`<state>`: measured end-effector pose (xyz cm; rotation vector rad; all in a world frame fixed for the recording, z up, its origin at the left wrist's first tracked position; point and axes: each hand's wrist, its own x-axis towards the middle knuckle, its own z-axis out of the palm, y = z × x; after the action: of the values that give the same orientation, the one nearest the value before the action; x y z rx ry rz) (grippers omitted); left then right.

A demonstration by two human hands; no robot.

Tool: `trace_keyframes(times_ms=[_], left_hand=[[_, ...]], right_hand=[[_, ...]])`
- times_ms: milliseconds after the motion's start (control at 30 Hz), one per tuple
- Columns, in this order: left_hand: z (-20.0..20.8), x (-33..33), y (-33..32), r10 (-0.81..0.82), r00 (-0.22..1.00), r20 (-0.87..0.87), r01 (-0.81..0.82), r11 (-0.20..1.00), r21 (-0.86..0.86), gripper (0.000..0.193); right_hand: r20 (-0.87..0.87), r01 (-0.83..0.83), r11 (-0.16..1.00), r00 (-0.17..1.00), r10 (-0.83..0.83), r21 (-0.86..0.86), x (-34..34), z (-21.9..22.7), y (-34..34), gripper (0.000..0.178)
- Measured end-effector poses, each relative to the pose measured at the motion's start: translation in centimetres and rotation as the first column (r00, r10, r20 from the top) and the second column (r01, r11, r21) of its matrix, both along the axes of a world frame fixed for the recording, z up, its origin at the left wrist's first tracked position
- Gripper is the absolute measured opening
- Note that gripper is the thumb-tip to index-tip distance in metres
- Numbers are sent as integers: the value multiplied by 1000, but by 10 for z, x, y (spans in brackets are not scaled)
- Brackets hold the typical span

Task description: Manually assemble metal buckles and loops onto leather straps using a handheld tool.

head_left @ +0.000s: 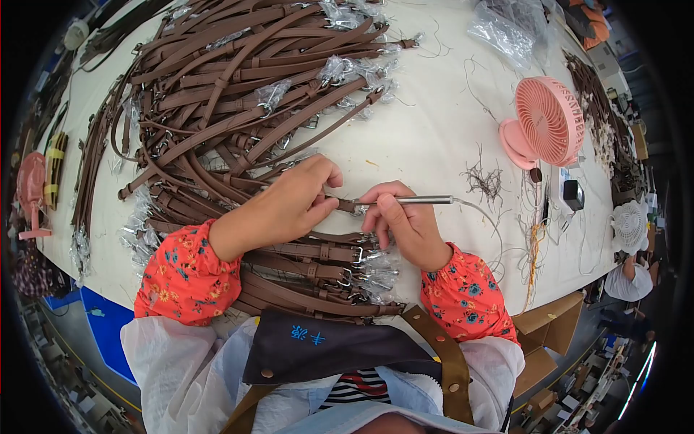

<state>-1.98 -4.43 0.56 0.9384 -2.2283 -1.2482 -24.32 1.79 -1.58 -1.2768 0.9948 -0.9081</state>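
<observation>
My left hand (278, 206) is closed, its thumb and fingers pinching a brown belt (345, 205) near its buckle end. In my right hand (412, 231) is a slim silver pen-shaped tool (432, 200), with a thin cord (481, 210) running from its back end. The tool's tip points left, towards the belt's end; my fingers hide whether they touch. Below my hands, several brown belts (303, 269) lie side by side, their buckles wrapped in clear plastic (379, 271). A large tangled heap of similar belts (217, 90) lies beyond my left hand.
A pink fan (546, 119) stands on the white table (426, 145) at the right. Loose dark threads (483, 177), a small black-topped item (573, 194) and clear plastic bags (510, 32) lie around it. Cardboard boxes (553, 325) stand beyond the near right edge. Other people sit farther off.
</observation>
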Motion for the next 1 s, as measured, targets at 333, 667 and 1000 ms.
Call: trace_keyframes(times_ms=[333,667,1000], left_hand=[[-17,-1,2,-4,1000,-30,-3,972,-233,9],[-5,0,0,10,1000,-8,-11,998,-60,10],[-8,1,-2,-26,999,-34,22,993,-116,7]], right_hand=[[-33,-17,1000,999,16,-8,2,1,-2,28],[-40,-20,1000,999,19,-19,2,3,-2,28],[-46,-14,999,999,12,-29,3,2,-2,30]])
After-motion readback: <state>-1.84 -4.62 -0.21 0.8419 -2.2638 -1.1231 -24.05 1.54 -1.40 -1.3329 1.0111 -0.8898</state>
